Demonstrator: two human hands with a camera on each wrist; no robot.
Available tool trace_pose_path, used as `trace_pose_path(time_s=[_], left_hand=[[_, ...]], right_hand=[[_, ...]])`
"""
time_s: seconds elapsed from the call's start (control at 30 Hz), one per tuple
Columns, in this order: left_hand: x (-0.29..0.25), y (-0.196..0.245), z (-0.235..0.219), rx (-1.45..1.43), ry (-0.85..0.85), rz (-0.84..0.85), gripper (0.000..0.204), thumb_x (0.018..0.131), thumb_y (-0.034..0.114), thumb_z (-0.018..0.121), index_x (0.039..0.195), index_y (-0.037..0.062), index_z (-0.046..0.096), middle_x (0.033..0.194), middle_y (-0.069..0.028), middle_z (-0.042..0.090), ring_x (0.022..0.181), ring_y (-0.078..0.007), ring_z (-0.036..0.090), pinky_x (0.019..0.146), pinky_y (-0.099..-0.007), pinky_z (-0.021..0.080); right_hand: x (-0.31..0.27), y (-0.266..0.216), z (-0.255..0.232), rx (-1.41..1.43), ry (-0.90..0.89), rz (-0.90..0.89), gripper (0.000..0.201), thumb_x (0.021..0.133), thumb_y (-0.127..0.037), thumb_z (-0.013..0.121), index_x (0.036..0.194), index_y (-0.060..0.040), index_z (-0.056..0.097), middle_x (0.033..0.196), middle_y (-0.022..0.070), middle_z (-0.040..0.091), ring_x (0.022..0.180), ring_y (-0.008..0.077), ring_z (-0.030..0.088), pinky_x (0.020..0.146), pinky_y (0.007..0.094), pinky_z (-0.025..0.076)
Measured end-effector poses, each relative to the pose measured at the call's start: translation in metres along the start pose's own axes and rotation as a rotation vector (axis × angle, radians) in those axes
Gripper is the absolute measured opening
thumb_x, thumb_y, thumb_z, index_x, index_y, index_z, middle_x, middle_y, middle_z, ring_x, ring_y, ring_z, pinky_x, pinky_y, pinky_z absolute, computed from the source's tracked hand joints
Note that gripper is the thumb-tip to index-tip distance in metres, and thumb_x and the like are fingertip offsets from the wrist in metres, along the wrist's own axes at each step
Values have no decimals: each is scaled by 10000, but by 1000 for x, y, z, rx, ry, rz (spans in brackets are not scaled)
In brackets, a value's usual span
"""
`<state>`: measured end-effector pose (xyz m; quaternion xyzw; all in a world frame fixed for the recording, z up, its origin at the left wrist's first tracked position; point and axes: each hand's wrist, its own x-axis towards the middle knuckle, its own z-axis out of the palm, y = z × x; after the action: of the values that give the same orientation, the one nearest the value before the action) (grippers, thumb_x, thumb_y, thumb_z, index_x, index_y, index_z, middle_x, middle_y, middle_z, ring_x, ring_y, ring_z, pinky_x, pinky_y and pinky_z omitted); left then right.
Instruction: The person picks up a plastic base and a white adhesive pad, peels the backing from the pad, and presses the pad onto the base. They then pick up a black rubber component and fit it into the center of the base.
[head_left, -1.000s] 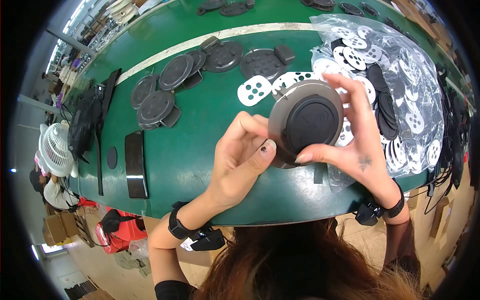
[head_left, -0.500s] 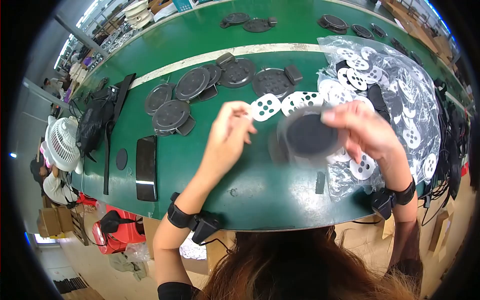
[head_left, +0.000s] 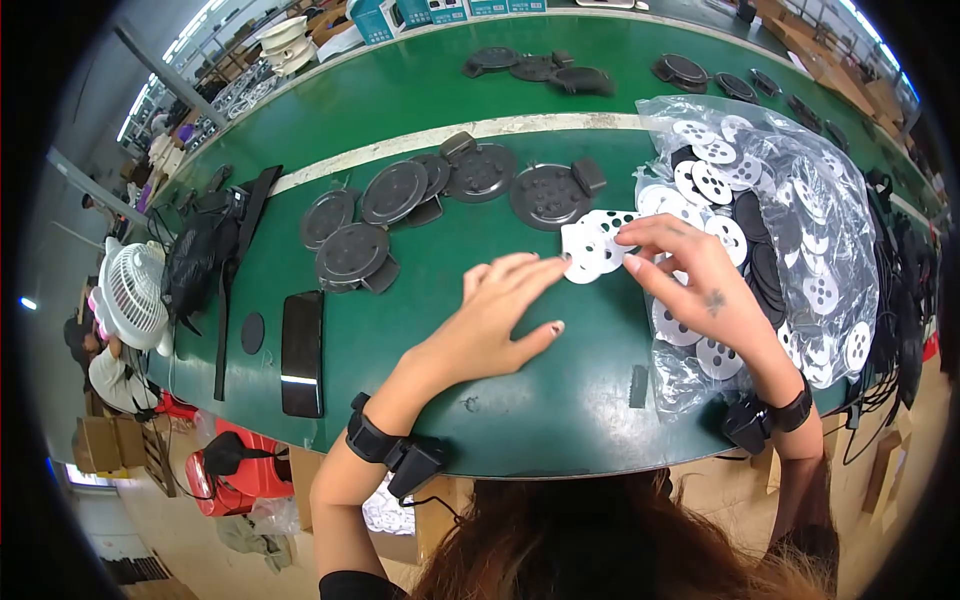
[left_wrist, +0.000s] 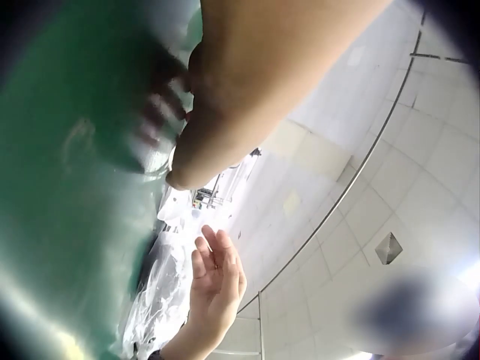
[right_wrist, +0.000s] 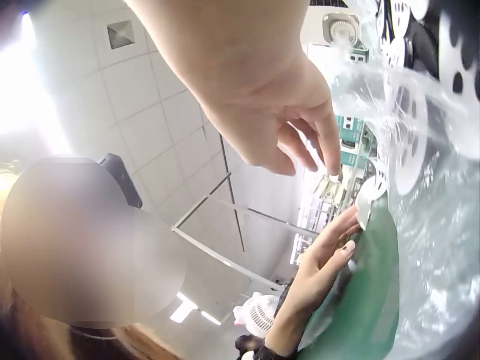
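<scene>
My left hand (head_left: 490, 315) reaches across the green table with fairly straight fingers. Its fingertips touch the left edge of a white disc with round holes (head_left: 582, 262), and the thumb stands apart. That disc overlaps more white holed discs (head_left: 610, 220). On their right side, my right hand (head_left: 705, 285) has its fingers bent loosely, with index fingertip and thumb close to the discs. In the right wrist view nothing shows between the fingers of the right hand (right_wrist: 292, 127), while the left hand (right_wrist: 315, 277) is at a white disc's edge.
A clear plastic bag (head_left: 840, 230) of white and black discs lies at the right. Several dark round covers with clips (head_left: 395, 195) stand left of centre, more (head_left: 583, 80) beyond the white line. A phone (head_left: 302, 355), a small black disc (head_left: 252, 333) and a fan (head_left: 135, 295) are at the left.
The dark round cover left my right hand and another one now lies beyond the white line. My left hand moved right and forward; the left white disc shifted right onto the others.
</scene>
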<state>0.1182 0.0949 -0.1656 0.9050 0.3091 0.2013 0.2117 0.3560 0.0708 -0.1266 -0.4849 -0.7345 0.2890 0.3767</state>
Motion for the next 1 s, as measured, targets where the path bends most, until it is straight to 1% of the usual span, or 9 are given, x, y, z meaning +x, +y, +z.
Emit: trace_pose_path(time_s=[0.17,0.27,0.43,0.5,0.53,0.67,0.83,0.9,1.0], left_hand=[[3,-5,-13,-54,52,-39,426,804,160,594,1214,101,494,1187,-112,518,1127,-272,456,949,-383,304],[-2,-29,-24,409,357,-153,441,775,153,594,1196,101,473,1217,-125,466,1137,-299,415,911,-434,322],[-20,-90,-38,766,444,-442,459,795,157,580,1231,73,465,1277,-127,456,1167,-286,431,959,-482,313],[-21,-98,-46,745,449,-444,338,831,129,535,1164,69,536,1164,-89,564,1074,-240,527,960,-492,328],[-16,-92,-50,757,523,-405,273,830,97,523,1093,54,583,1063,-128,607,990,-292,569,915,-466,362],[-6,-73,-62,544,753,-232,198,844,36,512,1019,-1,598,1021,-151,605,923,-293,588,830,-370,437],[-2,-37,-54,341,905,-278,172,884,126,537,991,15,614,797,-59,548,729,-150,546,600,-242,430],[-4,-28,-47,-352,893,-413,195,913,181,521,990,18,598,725,-2,513,557,-77,474,475,-188,362],[-5,-6,-46,-789,670,-543,313,947,292,444,1095,22,496,759,-47,569,478,-101,542,384,-180,368]], right_hand=[[0,-10,-9,-98,-109,34,193,832,-109,572,954,35,614,821,128,618,648,163,589,568,269,458],[-7,-26,-22,247,-171,256,189,865,-147,555,897,16,645,703,65,638,503,39,509,428,190,385],[-12,-19,-61,275,205,169,176,858,-135,538,877,2,647,580,44,586,368,-6,364,336,153,232],[-9,2,-68,-23,324,84,218,867,-166,531,850,26,633,594,53,593,457,64,473,435,197,355],[-9,19,-70,-178,383,8,231,867,-176,532,845,34,625,595,66,593,500,97,515,482,221,399],[-12,43,-83,-547,83,291,250,780,-200,613,885,27,625,796,174,621,709,279,605,668,343,468],[-23,69,-82,-687,69,226,390,687,-222,698,986,9,602,962,174,590,904,319,566,784,376,450],[-23,69,-82,-713,28,213,452,654,-226,725,1015,9,587,1000,178,573,944,325,547,808,377,443],[-19,60,-80,-720,47,291,563,569,-210,780,1023,42,563,954,231,557,899,354,545,795,375,444]])
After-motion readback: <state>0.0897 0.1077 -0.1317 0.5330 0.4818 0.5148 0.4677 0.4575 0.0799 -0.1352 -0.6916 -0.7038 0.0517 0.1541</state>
